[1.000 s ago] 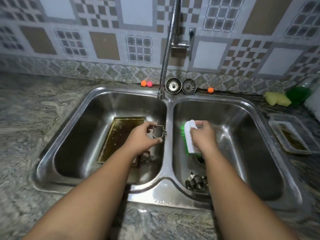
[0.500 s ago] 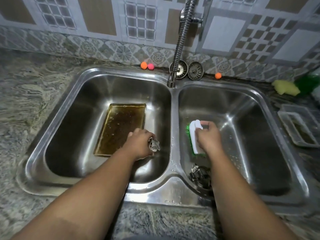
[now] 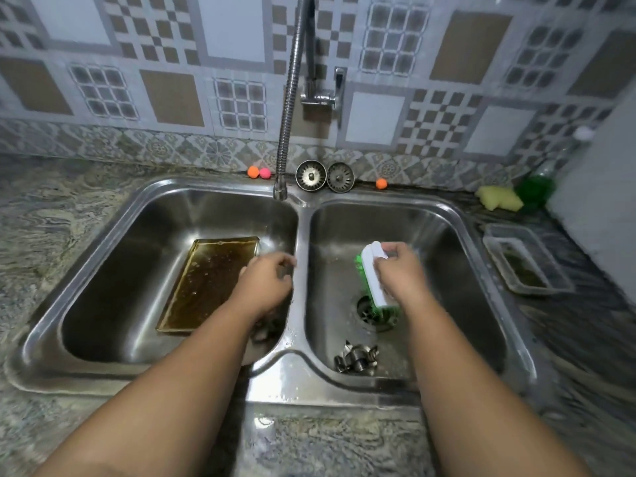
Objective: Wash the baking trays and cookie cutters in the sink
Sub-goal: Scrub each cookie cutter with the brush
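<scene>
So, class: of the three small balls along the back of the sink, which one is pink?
The pink ball, touching the left orange ball; the other orange ball sits alone.

The left hand is motion-blurred, so whether its grip holds anything cannot be told. Its forearm hides the baking tray's near right corner. The faucet runs off the top edge.

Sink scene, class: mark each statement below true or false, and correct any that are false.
1. The baking tray lies in the left basin. True.
2. The right hand holds a yellow sponge. False: it holds a white brush with green bristles.
3. Cookie cutters sit in the right basin. True.
4. Water streams from the faucet. False: no stream is visible.
5. Two strainers stand behind the sink. True.
</scene>
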